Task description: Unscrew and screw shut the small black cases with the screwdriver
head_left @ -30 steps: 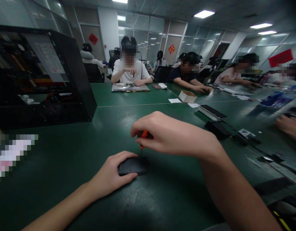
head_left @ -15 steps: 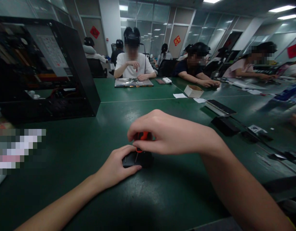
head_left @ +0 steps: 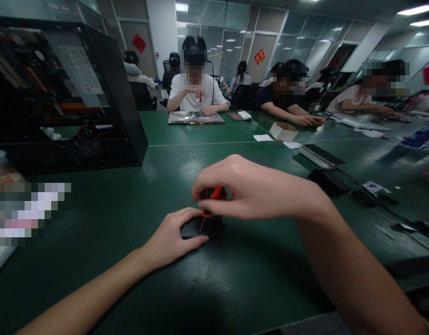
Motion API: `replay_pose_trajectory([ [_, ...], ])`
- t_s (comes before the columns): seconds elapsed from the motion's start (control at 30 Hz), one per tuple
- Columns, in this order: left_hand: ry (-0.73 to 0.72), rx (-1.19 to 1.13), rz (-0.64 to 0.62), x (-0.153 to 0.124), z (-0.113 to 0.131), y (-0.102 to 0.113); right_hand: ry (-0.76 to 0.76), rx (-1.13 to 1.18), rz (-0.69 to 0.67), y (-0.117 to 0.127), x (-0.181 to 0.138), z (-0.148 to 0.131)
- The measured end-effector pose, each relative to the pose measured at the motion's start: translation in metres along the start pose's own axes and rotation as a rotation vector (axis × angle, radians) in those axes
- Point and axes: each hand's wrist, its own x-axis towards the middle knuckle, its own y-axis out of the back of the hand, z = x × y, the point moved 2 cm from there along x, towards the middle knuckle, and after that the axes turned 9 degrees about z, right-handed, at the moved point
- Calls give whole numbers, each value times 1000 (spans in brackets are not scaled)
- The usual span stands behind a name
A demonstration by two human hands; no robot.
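Note:
A small flat black device [head_left: 204, 228] lies on the green table [head_left: 235, 279] in front of me. My left hand [head_left: 170, 239] is wrapped over its left end, thumb along the near edge, holding it down. My right hand [head_left: 249, 188] hovers just above it with fingers pinched on a small screwdriver with an orange and black handle [head_left: 214, 194]. The thin shaft points down and its tip rests on the device's top face.
An open black computer case [head_left: 61, 93] stands at the left. A phone [head_left: 322, 155], black boxes [head_left: 328, 181] and small parts lie to the right. A cardboard box [head_left: 283, 131] sits further back. Several people work at the far side of the table.
The screwdriver tip has shifted left from the device's right end onto its top face. My view has dropped and turned slightly. Both hands keep their hold.

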Motion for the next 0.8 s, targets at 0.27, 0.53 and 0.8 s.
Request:
replay_pose_trajectory([
  [0.27,2,2,6,0,2,0,-7,-29,-14,-5,2,1],
  [0.53,29,-27,9,0,1,0,52,16,-49,-4,1,-13],
  [0.8,11,-34,-9,1,2,0,-22,-117,-78,-4,-4,-20],
])
